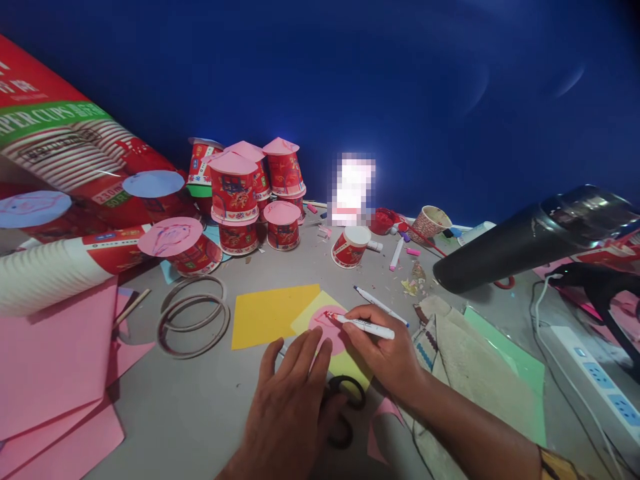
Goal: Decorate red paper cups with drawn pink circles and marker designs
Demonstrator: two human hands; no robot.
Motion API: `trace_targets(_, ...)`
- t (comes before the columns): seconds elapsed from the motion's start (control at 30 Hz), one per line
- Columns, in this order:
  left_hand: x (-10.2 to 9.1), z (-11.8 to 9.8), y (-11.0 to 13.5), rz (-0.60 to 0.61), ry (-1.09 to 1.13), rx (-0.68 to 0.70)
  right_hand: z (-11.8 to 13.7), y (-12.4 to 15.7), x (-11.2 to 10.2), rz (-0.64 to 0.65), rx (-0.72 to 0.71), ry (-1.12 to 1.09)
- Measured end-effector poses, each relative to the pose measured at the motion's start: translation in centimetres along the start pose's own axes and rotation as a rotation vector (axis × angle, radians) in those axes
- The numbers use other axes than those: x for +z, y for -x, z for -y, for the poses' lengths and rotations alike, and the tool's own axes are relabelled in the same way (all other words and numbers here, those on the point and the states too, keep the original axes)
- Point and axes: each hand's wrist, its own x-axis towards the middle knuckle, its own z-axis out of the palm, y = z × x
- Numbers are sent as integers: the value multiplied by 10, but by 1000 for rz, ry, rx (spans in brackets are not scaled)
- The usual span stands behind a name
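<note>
A white marker pen (369, 328) with a red tip is pinched in my right hand (387, 347). The tip touches a pink paper circle (336, 340), which bears a few red lines. Beneath the circle lies a yellow sheet (350, 367). My left hand (295, 393) rests flat with its fingers spread, fingertips at the circle's left edge. Black-handled scissors (356, 390) lie under and beside that hand, their blades mostly hidden. Just behind my right hand lies another white marker with a blue end (383, 305). An orange-yellow sheet (265, 317) sits at the left.
Stacked red paper cups with pink tops (234, 190) stand at the back left. Two tape rings (193, 320) and pink paper (55, 360) lie left. On the right are a black flask (490, 253), a cloth (475, 373) and a power strip (593, 373). A phone-like bright shape glows behind.
</note>
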Motion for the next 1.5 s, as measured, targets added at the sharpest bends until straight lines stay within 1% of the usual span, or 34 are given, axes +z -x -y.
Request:
trace_targets(0.13, 0, 0, 0, -18, -3, 1, -2, 1, -2, -31, 22, 8)
trace_targets(0.27, 0, -1, 0, -12, -12, 2, -5, 4, -5, -74, 97, -4)
trace_targets(0.37, -1, -1, -1, -5, -19, -1, -6, 4, -6, -64, 121, -27)
trace_targets(0.57, -2, -1, -1, -1, -14, 2, -3, 0, -4, -28, 45, -31)
trace_targets(0.77, -3, -2, -2, 16, -19, 1, -3, -1, -1, 2, 40, -16)
trace_targets(0.9, -4, -2, -3, 5, -30, 15, -3, -1, -1, -23, 50, -12)
trace_targets(1.13, -4, -1, -4, 15, -44, 21, 0, 1, -7, -65, 102, -1)
trace_targets(1.4, -4, -2, -4, 23, -46, 21, -3, -3, -2, -58, 39, 1)
trace_targets(1.5, -4, -3, -5, 17, -54, 24, -4, -2, -3, -55, 41, 10)
